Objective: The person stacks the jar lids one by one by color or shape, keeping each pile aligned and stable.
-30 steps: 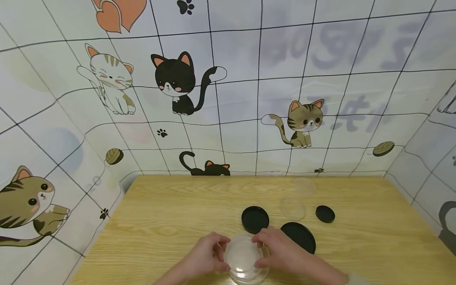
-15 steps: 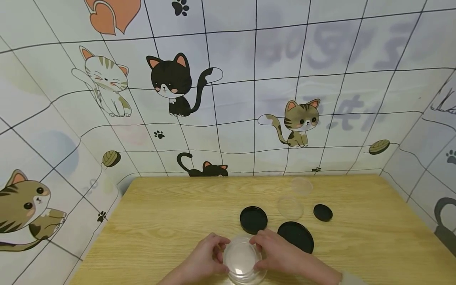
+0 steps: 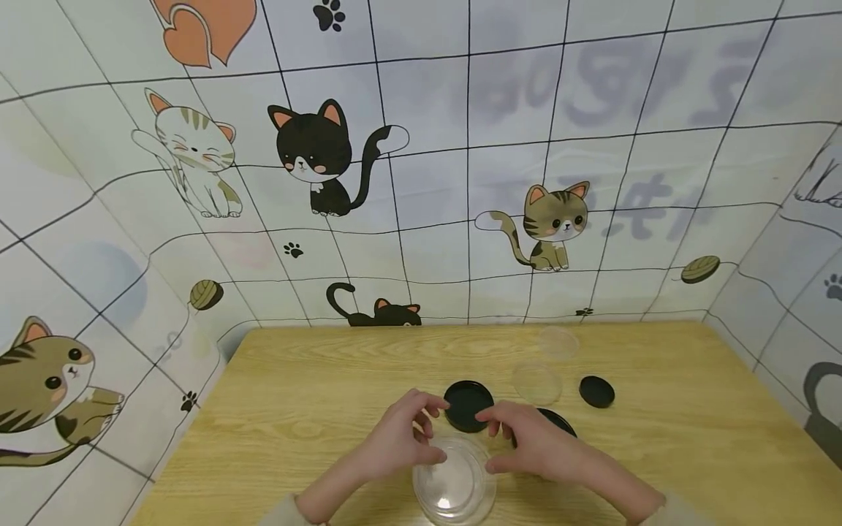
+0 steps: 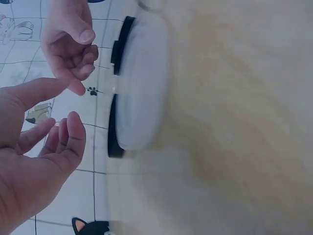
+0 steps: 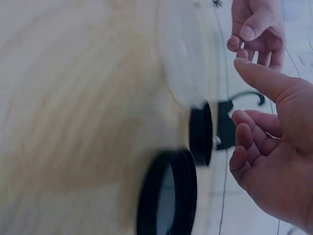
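Clear round plastic dishes [image 3: 454, 486], apparently stacked, sit on the table at the front middle of the head view. My left hand [image 3: 401, 436] hovers over their left side, fingers loosely bent and holding nothing. Across from it, my right hand [image 3: 536, 443] hangs above their right side, thumb and fingers apart. Both wrist views show a gap between the hands and the clear dish [image 4: 144, 83]. Just behind the dishes lies a black round lid [image 3: 468, 406], close to the fingertips. A larger black lid [image 5: 183, 196] is partly hidden under my right hand in the head view.
Farther back on the right of the wooden table [image 3: 296, 394] lie a small black disc [image 3: 596, 392] and two faint clear discs, one nearer [image 3: 537, 383] and one beyond it [image 3: 558, 343]. A cat-patterned sheet [image 3: 434, 183] rises behind the table and along its sides.
Earlier both hands gripped the clear dishes from either side. Now they have let go and risen up and away, leaving the dishes standing on the table.
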`<state>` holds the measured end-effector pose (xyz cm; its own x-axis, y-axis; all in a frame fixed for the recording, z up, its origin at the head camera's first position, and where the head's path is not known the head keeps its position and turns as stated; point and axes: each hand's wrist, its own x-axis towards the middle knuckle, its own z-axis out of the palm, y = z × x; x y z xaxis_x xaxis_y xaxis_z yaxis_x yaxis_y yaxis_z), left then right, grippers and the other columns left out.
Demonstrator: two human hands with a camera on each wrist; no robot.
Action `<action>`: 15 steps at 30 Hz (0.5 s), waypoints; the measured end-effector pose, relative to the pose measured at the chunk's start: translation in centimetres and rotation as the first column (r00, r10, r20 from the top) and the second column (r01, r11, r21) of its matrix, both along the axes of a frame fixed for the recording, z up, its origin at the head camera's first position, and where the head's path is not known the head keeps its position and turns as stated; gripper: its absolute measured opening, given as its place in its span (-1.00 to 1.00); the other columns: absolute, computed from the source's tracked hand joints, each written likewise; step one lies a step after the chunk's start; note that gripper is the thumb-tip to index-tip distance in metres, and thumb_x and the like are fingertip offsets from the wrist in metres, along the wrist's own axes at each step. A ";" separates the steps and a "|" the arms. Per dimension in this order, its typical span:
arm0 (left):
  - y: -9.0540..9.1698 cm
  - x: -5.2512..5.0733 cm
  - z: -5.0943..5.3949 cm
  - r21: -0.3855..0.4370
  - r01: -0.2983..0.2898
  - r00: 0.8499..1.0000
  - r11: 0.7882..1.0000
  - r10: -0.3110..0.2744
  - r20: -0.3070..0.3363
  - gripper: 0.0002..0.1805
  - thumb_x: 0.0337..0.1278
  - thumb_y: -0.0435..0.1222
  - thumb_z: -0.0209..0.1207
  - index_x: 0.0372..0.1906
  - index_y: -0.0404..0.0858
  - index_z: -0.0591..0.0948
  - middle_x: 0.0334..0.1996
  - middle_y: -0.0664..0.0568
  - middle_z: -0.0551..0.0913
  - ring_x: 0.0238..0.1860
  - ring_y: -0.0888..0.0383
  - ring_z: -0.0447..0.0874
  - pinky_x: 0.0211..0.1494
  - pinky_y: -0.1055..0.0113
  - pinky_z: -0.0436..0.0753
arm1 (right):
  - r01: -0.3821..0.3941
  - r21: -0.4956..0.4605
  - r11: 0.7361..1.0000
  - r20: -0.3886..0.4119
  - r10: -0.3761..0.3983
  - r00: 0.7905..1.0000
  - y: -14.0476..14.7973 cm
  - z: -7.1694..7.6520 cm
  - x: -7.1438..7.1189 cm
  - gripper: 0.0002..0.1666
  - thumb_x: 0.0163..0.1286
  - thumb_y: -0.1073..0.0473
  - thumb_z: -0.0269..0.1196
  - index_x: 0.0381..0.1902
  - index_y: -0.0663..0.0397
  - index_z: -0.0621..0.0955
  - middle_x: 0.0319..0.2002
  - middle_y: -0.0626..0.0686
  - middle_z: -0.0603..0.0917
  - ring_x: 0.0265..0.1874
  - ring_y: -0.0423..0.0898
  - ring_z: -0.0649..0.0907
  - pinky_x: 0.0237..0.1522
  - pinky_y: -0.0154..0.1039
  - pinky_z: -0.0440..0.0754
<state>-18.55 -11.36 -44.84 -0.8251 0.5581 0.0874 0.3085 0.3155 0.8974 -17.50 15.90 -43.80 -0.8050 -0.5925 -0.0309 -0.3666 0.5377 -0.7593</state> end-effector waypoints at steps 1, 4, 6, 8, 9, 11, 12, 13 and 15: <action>0.5 -0.5 0.1 0.011 0.010 1.000 1.000 -0.010 -0.002 -0.35 -0.11 -0.54 0.52 0.19 -0.30 0.57 -0.08 -0.15 0.46 -0.26 0.17 0.54 -0.20 0.42 0.65 | 0.004 -0.025 1.000 -0.004 -0.004 1.000 0.5 0.2 -0.2 -0.31 0.22 0.06 0.54 0.24 0.23 0.58 -0.20 -0.05 0.56 -0.30 -0.10 0.51 -0.29 -0.27 0.50; 2.1 -2.0 0.4 0.045 0.020 1.000 0.999 -0.021 0.019 -0.36 -0.10 -0.54 0.51 0.19 -0.30 0.57 -0.06 -0.17 0.47 -0.24 0.14 0.55 -0.18 0.43 0.64 | 0.035 -0.081 0.996 -0.004 -0.035 0.999 2.1 0.6 -0.7 -0.32 0.25 0.10 0.52 0.25 0.27 0.57 -0.17 0.00 0.58 -0.28 -0.10 0.53 -0.28 -0.27 0.54; 3.3 -3.0 0.5 0.057 0.017 0.999 0.998 -0.020 0.041 -0.36 -0.08 -0.54 0.50 0.19 -0.32 0.57 -0.05 -0.17 0.49 -0.22 0.13 0.57 -0.17 0.43 0.64 | 0.064 -0.114 0.991 0.000 -0.065 0.998 3.2 0.8 -0.9 -0.34 0.26 0.11 0.51 0.24 0.28 0.57 -0.15 0.04 0.58 -0.28 -0.11 0.54 -0.28 -0.27 0.56; 4.5 -3.8 0.7 0.068 0.011 0.997 0.998 -0.016 0.073 -0.36 -0.07 -0.54 0.49 0.21 -0.32 0.56 -0.02 -0.15 0.51 -0.18 0.12 0.60 -0.17 0.42 0.66 | 0.095 -0.130 0.987 -0.021 -0.098 0.995 4.4 1.0 -1.0 -0.34 0.27 0.12 0.50 0.25 0.27 0.57 -0.10 0.10 0.59 -0.27 -0.10 0.56 -0.30 -0.27 0.57; 5.0 -4.2 0.7 0.069 0.009 0.996 0.998 -0.016 0.088 -0.36 -0.05 -0.53 0.49 0.22 -0.31 0.56 -0.01 -0.11 0.52 -0.16 0.12 0.61 -0.17 0.41 0.67 | 0.114 -0.133 0.984 -0.033 -0.119 0.992 4.9 1.1 -1.1 -0.34 0.28 0.11 0.50 0.26 0.26 0.57 -0.06 0.13 0.59 -0.26 -0.08 0.56 -0.30 -0.27 0.57; 6.1 -5.0 0.8 0.070 0.009 0.994 0.997 -0.016 0.104 -0.37 -0.02 -0.52 0.48 0.23 -0.28 0.56 0.02 -0.07 0.53 -0.11 0.08 0.65 -0.17 0.38 0.69 | 0.156 -0.133 0.979 -0.056 -0.164 0.985 5.9 1.3 -1.3 -0.33 0.28 0.10 0.50 0.28 0.23 0.55 0.02 0.20 0.58 -0.24 -0.04 0.57 -0.28 -0.26 0.58; 6.5 -5.4 0.8 0.074 0.011 0.994 0.997 -0.020 0.111 -0.37 -0.01 -0.53 0.47 0.24 -0.27 0.55 0.03 -0.04 0.53 -0.08 0.06 0.67 -0.16 0.37 0.70 | 0.178 -0.131 0.975 -0.066 -0.188 0.980 6.4 1.3 -1.5 -0.31 0.28 0.11 0.51 0.29 0.23 0.54 0.06 0.23 0.57 -0.22 0.00 0.58 -0.27 -0.26 0.59; 6.9 -5.8 0.8 0.082 0.019 0.993 0.996 -0.029 0.116 -0.37 0.01 -0.54 0.46 0.25 -0.28 0.55 0.06 -0.03 0.53 -0.04 0.00 0.67 -0.15 0.35 0.71 | 0.201 -0.125 0.971 -0.075 -0.212 0.974 6.8 1.4 -1.7 -0.30 0.27 0.11 0.51 0.29 0.23 0.54 0.09 0.25 0.57 -0.20 0.03 0.58 -0.26 -0.26 0.60; 7.5 -6.6 0.8 0.079 0.041 0.993 0.996 -0.049 0.107 -0.36 0.04 -0.57 0.43 0.27 -0.30 0.53 0.10 -0.05 0.52 0.02 -0.10 0.67 -0.11 0.33 0.72 | 0.237 -0.112 0.965 -0.087 -0.247 0.965 7.6 1.5 -2.2 -0.27 0.25 0.13 0.53 0.30 0.23 0.52 0.11 0.25 0.55 -0.17 0.07 0.59 -0.22 -0.26 0.61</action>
<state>-25.19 -3.88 -44.07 -0.8064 0.5899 0.0420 0.2196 0.2327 0.9474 -19.70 23.48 -42.26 -0.9208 -0.3754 0.1056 -0.3109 0.5434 -0.7798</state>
